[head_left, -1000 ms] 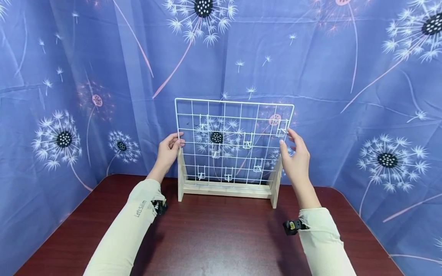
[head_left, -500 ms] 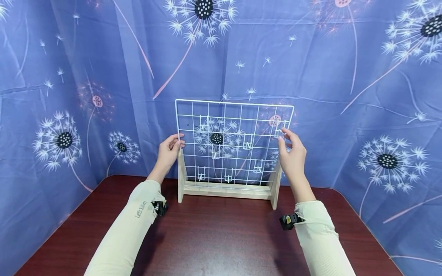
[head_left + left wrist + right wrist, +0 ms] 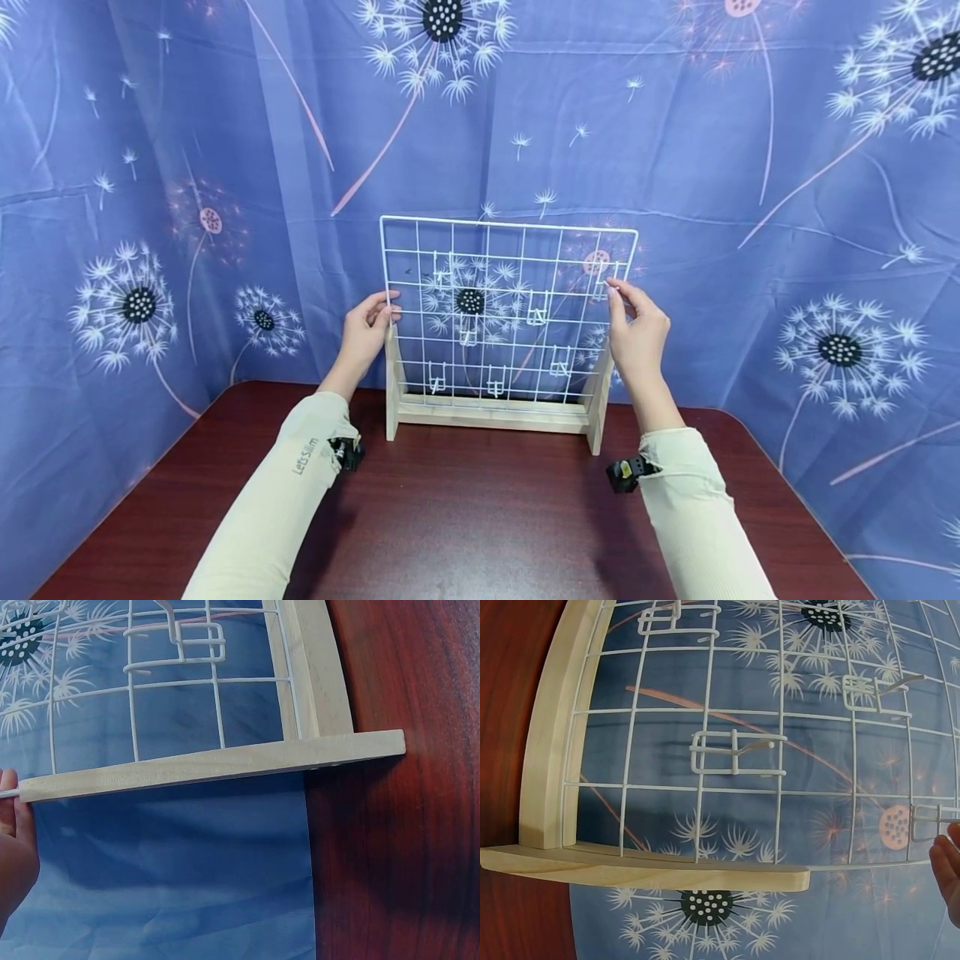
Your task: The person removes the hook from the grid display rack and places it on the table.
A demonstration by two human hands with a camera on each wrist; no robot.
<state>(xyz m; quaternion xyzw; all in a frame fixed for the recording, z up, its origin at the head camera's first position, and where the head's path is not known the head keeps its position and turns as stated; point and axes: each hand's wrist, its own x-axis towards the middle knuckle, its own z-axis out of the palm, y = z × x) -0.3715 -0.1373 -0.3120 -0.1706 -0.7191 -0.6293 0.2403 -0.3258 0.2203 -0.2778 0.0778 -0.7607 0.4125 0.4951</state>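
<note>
A white wire grid panel (image 3: 506,260) stands upright in a light wooden base (image 3: 491,414). Several white wire hooks hang on it, one of them a hook (image 3: 537,315) right of the middle. At the panel's left side edge, my left hand (image 3: 364,330) grips the wire between thumb and fingers, just above the wooden upright. My right hand (image 3: 639,327) pinches a hook (image 3: 925,823) near the panel's upper right edge, thumb and index finger at its front. Part of that hook is hidden by the fingers in the head view.
The dark red wooden table (image 3: 457,508) carries the stand near its back edge. Behind and at both sides hangs a blue curtain (image 3: 300,250) with dandelion prints, close to the panel. The base's side uprights (image 3: 637,868) jut forward on the table.
My right hand has moved slightly left and closed its fingertips on the hook, which has shifted a little left on the grid. The left hand has stayed at the panel's edge.
</note>
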